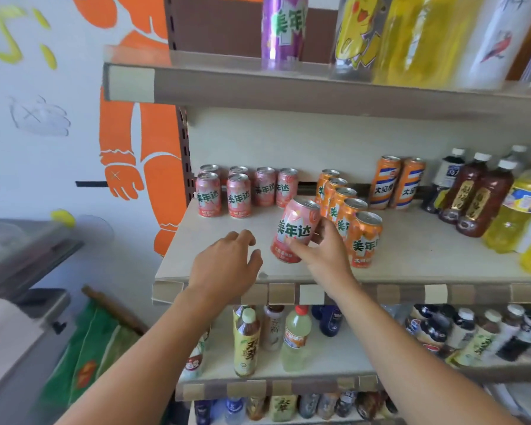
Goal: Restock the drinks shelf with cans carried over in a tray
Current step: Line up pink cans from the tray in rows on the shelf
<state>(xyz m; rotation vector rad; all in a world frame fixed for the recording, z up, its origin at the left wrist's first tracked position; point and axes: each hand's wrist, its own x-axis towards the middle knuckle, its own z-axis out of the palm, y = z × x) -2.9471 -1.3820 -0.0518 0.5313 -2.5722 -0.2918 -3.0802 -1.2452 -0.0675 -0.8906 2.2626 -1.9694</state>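
Head view: the right hand [321, 253] grips a pink can [293, 230], thumb in front and fingers curled behind it, holding it tilted just above the shelf [411, 256]. It hangs between the pink cans [239, 191] at the back left and the orange row [347, 216] just to its right. The left hand [227, 262] hovers beside it over the shelf board, fingers loosely spread, holding nothing. Brown bottles [472, 200] stand well off to the right.
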